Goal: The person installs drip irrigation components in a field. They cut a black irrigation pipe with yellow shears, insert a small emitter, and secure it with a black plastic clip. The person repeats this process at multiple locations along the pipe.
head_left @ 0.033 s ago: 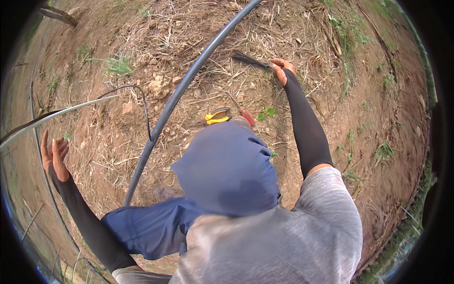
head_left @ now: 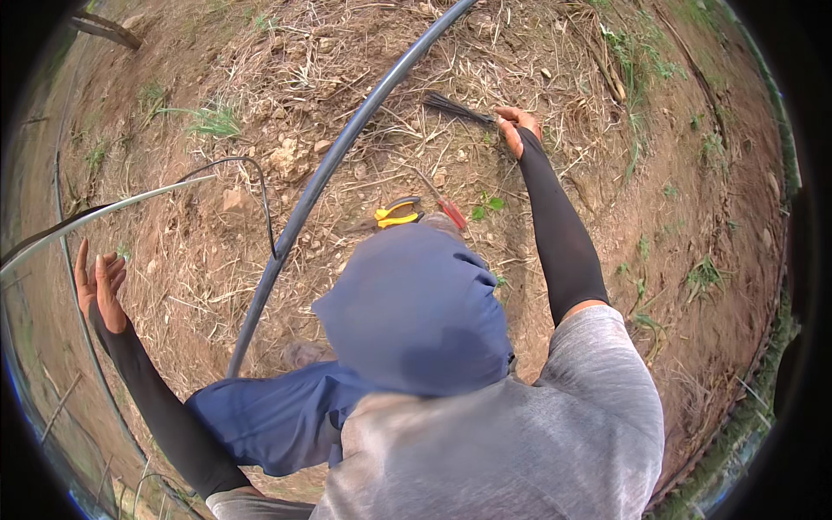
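My right hand (head_left: 518,130), at the far right of centre, has its fingers closed at one end of a bundle of thin black strips that look like cable ties (head_left: 458,109). The bundle's other end fans out over the straw-littered soil. Out to the left, my left hand (head_left: 100,286) is open, palm turned up and fingers apart. Just above its fingertips runs a pale rod (head_left: 139,200) with a black strip along part of it; I cannot tell whether they touch. A thin black tube (head_left: 264,204) curves down to a thick black pipe (head_left: 322,173).
Yellow-handled pliers (head_left: 399,213) and a red-handled tool (head_left: 451,212) lie on the ground in front of my knee (head_left: 416,312). The thick pipe crosses diagonally. A thin dark line (head_left: 76,286) runs along the left. Stones, dry straw and grass tufts (head_left: 215,121) dot the soil.
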`<state>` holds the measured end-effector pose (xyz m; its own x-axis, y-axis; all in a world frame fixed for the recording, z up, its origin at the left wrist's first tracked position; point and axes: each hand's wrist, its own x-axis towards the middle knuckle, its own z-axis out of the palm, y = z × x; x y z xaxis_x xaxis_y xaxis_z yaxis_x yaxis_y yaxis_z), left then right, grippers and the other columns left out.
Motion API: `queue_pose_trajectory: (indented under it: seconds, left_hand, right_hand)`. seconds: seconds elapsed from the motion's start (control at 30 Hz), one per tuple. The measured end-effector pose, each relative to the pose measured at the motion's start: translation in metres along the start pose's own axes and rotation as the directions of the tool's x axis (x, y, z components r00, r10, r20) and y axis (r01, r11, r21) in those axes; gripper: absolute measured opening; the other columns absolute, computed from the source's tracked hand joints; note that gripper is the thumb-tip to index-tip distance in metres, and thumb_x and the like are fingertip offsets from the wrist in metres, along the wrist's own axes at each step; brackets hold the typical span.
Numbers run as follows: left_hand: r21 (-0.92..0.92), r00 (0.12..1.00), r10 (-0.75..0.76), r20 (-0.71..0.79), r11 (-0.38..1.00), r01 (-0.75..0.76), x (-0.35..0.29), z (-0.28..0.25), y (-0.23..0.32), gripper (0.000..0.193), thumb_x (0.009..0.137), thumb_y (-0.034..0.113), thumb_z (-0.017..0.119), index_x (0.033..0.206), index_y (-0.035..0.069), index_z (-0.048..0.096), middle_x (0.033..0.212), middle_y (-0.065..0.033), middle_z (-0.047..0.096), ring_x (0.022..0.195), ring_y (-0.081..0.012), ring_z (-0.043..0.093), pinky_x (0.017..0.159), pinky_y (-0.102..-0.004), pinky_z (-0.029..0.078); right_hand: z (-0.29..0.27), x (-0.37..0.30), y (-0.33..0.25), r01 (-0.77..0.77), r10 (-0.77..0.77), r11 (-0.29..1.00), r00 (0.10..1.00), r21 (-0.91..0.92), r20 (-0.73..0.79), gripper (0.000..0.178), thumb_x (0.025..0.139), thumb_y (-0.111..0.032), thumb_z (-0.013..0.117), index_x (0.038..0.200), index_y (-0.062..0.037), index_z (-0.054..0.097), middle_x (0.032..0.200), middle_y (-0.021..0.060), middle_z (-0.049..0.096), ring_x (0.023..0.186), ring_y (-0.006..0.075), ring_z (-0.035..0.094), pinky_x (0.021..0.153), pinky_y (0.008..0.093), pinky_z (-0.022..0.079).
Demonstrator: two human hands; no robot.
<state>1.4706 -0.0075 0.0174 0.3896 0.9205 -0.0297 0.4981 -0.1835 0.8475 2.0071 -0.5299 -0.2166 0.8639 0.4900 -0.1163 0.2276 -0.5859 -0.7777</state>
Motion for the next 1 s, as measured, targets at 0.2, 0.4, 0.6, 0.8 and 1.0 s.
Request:
queue_pose_trajectory:
  seconds: [0.2,0.4,0.6,0.8,1.0]
  left_hand:
    - [0.031,0.999,0.012,0.042,0.999,-0.014,0.005,0.004,-0.003,0.053,0.096,0.031,0.062,0.143,0.013,0.045,0.102,-0.011,0.068,0.089,-0.0193,0.069,0.075,-0.0307,0.056]
    - [0.029,0.998,0.013,0.059,0.999,-0.015,0.006,0.005,-0.007,0.054,0.096,0.03,0.062,0.143,0.013,0.044,0.102,-0.0109,0.068,0.088,-0.0189,0.07,0.073,-0.0299,0.056]
    - [0.042,0.99,0.143,0.006,0.989,-0.143,-0.01,0.028,0.022,0.046,0.097,0.026,0.06,0.138,0.008,0.05,0.088,-0.005,0.065,0.078,-0.0126,0.064,0.072,-0.0275,0.053]
    - [-0.087,0.948,0.273,0.166,0.961,-0.261,-0.068,0.098,0.061,0.022,0.098,0.011,0.054,0.115,0.001,0.065,0.075,-0.0008,0.057,0.067,-0.0072,0.054,0.064,-0.0234,0.046]
    - [0.048,0.46,-0.117,0.88,0.986,0.159,-0.133,0.245,0.081,0.056,0.09,0.028,0.067,0.137,0.002,0.049,0.107,-0.0121,0.068,0.095,-0.0185,0.066,0.082,-0.0327,0.053]
  right_hand:
    - [0.017,-0.024,-0.022,0.131,-0.177,0.951,0.974,-0.279,-0.145,0.031,0.079,-0.015,0.072,0.108,-0.0059,0.064,0.102,0.0134,0.061,0.089,0.0236,0.063,0.078,0.037,0.052]
    - [0.021,-0.024,-0.041,0.223,-0.3,0.845,0.95,-0.485,-0.087,0.033,0.078,-0.021,0.074,0.109,-0.0123,0.065,0.109,0.0088,0.06,0.106,0.0284,0.055,0.091,0.0402,0.046]
    - [0.029,-0.021,-0.045,0.185,-0.215,0.808,0.977,-0.56,0.012,0.026,0.079,-0.026,0.074,0.101,-0.0129,0.069,0.104,0.008,0.062,0.104,0.0284,0.056,0.09,0.04,0.046]
    - [0.027,-0.054,-0.052,-0.061,0.048,0.991,0.993,-0.12,-0.105,0.022,0.085,-0.022,0.07,0.1,-0.0061,0.067,0.087,0.0095,0.07,0.076,0.0207,0.065,0.072,0.0342,0.05]
    - [0.06,-0.12,-0.138,-0.115,0.188,0.874,0.976,0.472,-0.11,0.018,0.085,-0.009,0.073,0.098,-0.0008,0.064,0.086,0.0017,0.066,0.076,0.0052,0.058,0.068,0.0216,0.047]
